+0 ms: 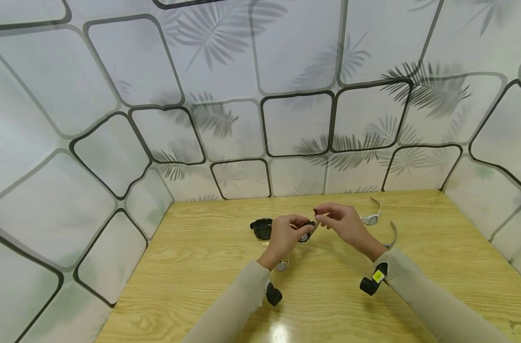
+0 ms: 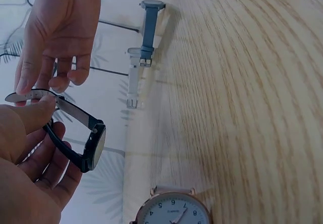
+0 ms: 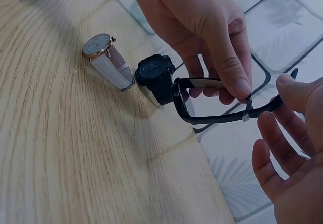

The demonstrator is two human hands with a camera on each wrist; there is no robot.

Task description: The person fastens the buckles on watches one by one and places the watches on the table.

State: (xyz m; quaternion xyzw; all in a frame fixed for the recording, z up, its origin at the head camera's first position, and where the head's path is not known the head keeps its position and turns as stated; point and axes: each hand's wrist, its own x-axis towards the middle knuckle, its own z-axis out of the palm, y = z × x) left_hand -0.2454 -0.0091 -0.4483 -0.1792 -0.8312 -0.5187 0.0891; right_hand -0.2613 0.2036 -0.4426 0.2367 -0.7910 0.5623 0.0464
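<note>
Both hands hold a wristwatch (image 1: pixel 304 237) with a black strap above the table. Its strap has a pale lining and forms a loop, with the round case (image 2: pixel 96 151) hanging at one end in the left wrist view. My left hand (image 1: pixel 285 237) pinches the strap by the small metal buckle (image 3: pixel 246 116). With thumb and fingers, my right hand (image 1: pixel 341 223) grips the tip of the strap, which sticks out past the buckle. Behind the left hand lies a chunky black digital watch (image 1: pixel 262 230), seen whole in the right wrist view.
A rose-gold watch (image 2: pixel 174 211) with a pale strap lies near the left wrist. To the right are a white watch (image 1: pixel 372 219) and one with a grey-blue strap (image 2: pixel 150 27), partly behind the right forearm. Patterned fabric (image 1: pixel 296 124) surrounds the wooden table (image 1: pixel 329 295).
</note>
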